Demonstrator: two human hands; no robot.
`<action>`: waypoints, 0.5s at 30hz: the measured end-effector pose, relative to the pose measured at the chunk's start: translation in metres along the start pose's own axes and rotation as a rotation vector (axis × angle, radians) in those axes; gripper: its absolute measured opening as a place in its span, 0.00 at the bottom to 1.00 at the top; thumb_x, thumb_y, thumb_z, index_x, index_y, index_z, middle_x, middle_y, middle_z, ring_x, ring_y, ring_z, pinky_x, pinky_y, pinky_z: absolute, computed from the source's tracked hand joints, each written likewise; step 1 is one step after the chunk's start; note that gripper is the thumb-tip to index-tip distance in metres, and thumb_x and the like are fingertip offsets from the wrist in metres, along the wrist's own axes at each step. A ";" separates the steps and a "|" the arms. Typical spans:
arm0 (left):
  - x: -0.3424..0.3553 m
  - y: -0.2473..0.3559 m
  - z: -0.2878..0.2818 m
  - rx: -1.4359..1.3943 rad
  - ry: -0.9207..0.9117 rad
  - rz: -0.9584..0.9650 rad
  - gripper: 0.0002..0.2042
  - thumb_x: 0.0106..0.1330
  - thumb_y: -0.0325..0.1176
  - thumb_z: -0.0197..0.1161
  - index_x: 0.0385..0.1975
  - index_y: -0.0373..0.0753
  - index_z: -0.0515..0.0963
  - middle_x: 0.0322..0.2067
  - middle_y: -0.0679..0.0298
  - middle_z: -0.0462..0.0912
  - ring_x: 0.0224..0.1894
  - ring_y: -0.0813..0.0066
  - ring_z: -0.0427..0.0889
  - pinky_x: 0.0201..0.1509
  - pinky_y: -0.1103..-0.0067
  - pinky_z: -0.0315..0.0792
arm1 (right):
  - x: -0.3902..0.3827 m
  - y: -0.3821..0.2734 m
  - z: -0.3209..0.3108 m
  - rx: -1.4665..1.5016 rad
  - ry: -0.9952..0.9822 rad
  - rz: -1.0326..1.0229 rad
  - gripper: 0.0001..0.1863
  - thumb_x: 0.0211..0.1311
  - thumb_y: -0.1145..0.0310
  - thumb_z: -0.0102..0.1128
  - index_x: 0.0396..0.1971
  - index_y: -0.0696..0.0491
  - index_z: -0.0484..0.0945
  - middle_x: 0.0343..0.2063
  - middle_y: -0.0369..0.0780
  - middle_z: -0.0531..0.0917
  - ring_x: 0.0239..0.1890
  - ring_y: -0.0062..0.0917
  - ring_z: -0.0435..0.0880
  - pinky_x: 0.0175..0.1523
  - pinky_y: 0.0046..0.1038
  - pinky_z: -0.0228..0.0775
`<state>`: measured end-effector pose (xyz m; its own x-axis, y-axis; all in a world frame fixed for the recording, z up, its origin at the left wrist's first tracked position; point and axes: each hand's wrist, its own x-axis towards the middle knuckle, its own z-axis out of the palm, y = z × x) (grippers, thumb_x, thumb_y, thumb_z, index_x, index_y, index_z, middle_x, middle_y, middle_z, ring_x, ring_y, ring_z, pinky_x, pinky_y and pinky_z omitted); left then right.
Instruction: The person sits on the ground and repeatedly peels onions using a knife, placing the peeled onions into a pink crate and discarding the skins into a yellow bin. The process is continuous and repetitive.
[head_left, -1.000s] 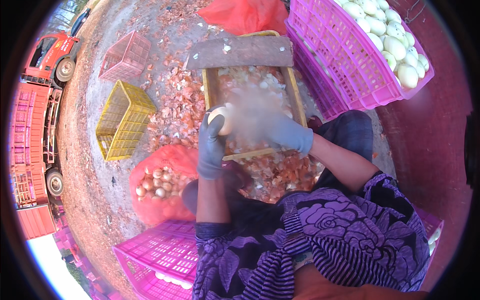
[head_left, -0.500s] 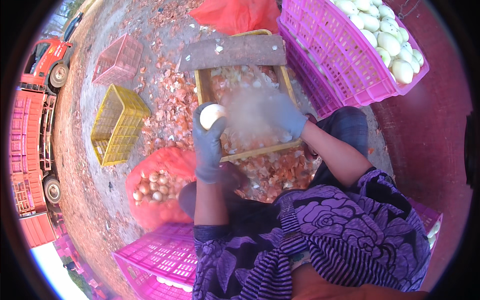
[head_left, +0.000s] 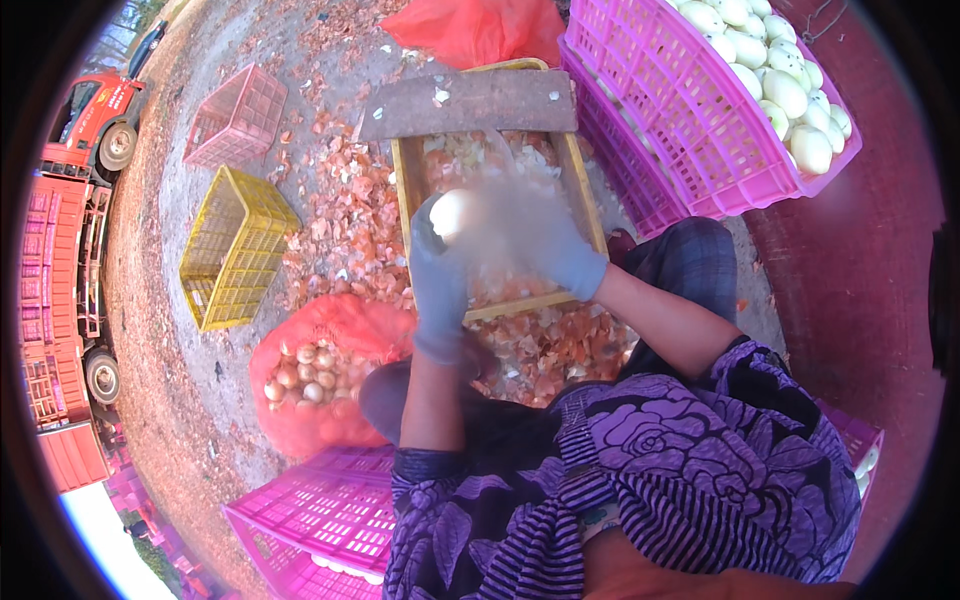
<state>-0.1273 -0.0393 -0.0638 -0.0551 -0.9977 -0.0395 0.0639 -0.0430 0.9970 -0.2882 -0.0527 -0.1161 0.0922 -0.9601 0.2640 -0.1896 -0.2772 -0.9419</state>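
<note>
The grey-gloved left hand (head_left: 438, 274) grips with curled fingers a smooth, round, whitish onion (head_left: 449, 215), at nine o'clock over a rectangular wooden tray (head_left: 520, 304). The grey-gloved right hand (head_left: 568, 252), toward four o'clock, is blurred; its fingers' state I cannot tell.

Low peels (head_left: 355, 190) leave room left of the left hand (head_left: 437, 270); a plank (head_left: 470, 103) blocks ahead, crates (head_left: 690, 120) rightward.
</note>
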 end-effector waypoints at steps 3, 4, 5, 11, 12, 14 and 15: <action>0.000 -0.007 -0.006 -0.011 -0.021 0.112 0.19 0.72 0.29 0.51 0.60 0.30 0.71 0.55 0.55 0.76 0.55 0.67 0.78 0.56 0.72 0.76 | -0.004 0.013 0.001 -0.172 -0.095 -0.061 0.25 0.69 0.63 0.59 0.66 0.48 0.73 0.38 0.46 0.86 0.36 0.32 0.86 0.41 0.35 0.77; -0.002 -0.006 -0.007 -0.048 -0.017 0.101 0.18 0.73 0.32 0.49 0.58 0.30 0.73 0.54 0.54 0.76 0.54 0.66 0.78 0.55 0.72 0.76 | -0.007 0.012 0.003 -0.199 -0.129 -0.060 0.27 0.69 0.65 0.58 0.67 0.48 0.71 0.39 0.48 0.86 0.37 0.35 0.86 0.41 0.37 0.77; -0.003 -0.005 -0.009 -0.084 -0.012 0.092 0.18 0.75 0.34 0.48 0.56 0.30 0.74 0.54 0.53 0.76 0.54 0.66 0.78 0.54 0.73 0.76 | -0.009 0.012 0.005 -0.226 -0.162 -0.063 0.28 0.69 0.67 0.56 0.69 0.48 0.69 0.39 0.50 0.86 0.38 0.37 0.87 0.42 0.38 0.77; 0.001 -0.022 -0.010 -0.015 -0.049 0.103 0.22 0.75 0.41 0.54 0.60 0.31 0.70 0.50 0.57 0.80 0.49 0.68 0.81 0.52 0.72 0.78 | -0.019 0.021 0.011 -0.362 -0.229 -0.051 0.36 0.66 0.72 0.52 0.75 0.50 0.57 0.34 0.55 0.85 0.34 0.46 0.87 0.38 0.44 0.77; 0.003 -0.025 -0.011 0.074 -0.054 0.167 0.22 0.75 0.42 0.54 0.59 0.30 0.71 0.49 0.57 0.80 0.47 0.69 0.82 0.49 0.73 0.78 | -0.017 0.025 0.014 -0.373 -0.229 -0.064 0.36 0.66 0.72 0.51 0.75 0.51 0.57 0.33 0.55 0.84 0.32 0.47 0.86 0.37 0.45 0.77; 0.002 -0.031 -0.013 0.206 -0.051 0.230 0.21 0.76 0.42 0.53 0.57 0.30 0.73 0.47 0.57 0.80 0.44 0.70 0.82 0.45 0.76 0.79 | -0.019 0.031 0.016 -0.403 -0.245 -0.074 0.35 0.65 0.72 0.51 0.74 0.52 0.58 0.32 0.55 0.84 0.31 0.48 0.86 0.36 0.46 0.76; 0.002 -0.023 -0.010 0.246 -0.048 0.234 0.20 0.77 0.42 0.52 0.56 0.30 0.74 0.46 0.58 0.81 0.43 0.71 0.83 0.44 0.76 0.78 | -0.020 0.034 0.014 -0.426 -0.258 -0.073 0.34 0.65 0.72 0.51 0.73 0.52 0.59 0.32 0.55 0.84 0.31 0.48 0.86 0.36 0.46 0.77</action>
<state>-0.1192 -0.0405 -0.0878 -0.1147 -0.9751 0.1897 -0.1616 0.2068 0.9650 -0.2828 -0.0427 -0.1560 0.3483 -0.9122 0.2157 -0.5508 -0.3854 -0.7403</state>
